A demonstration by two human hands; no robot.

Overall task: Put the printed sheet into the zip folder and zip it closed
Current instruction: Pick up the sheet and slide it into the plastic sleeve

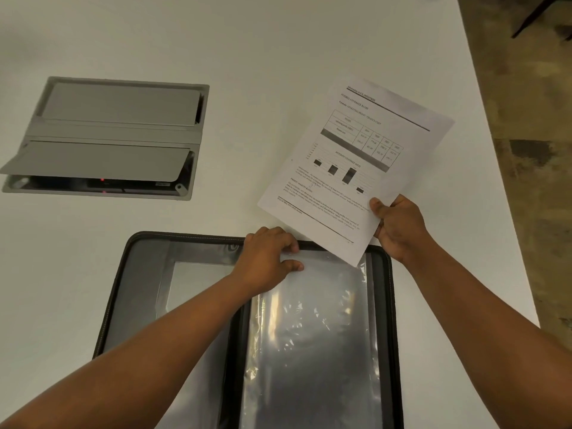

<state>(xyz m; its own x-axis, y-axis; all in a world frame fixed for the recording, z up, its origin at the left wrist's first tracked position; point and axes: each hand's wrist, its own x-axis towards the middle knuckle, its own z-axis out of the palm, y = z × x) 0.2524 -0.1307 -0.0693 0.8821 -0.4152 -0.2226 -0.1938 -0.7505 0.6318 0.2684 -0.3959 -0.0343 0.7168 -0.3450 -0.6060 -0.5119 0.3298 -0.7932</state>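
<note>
A black zip folder [142,289] lies open on the white table, its clear plastic sleeves [312,335] facing up on the right half. My left hand [267,258] pinches the top edge of a sleeve near the folder's far rim. The printed sheet [349,168], white with a table, a bar chart and text, is held tilted above the table just beyond the folder's far right corner. My right hand [399,227] grips the sheet's near right corner, and the sheet's lowest corner overlaps the sleeve's top edge.
A grey cable box [108,134] is set into the table [278,41] at the left, with its near lid propped open. The table's right edge runs diagonally, with patterned floor [532,150] and a chair leg beyond it.
</note>
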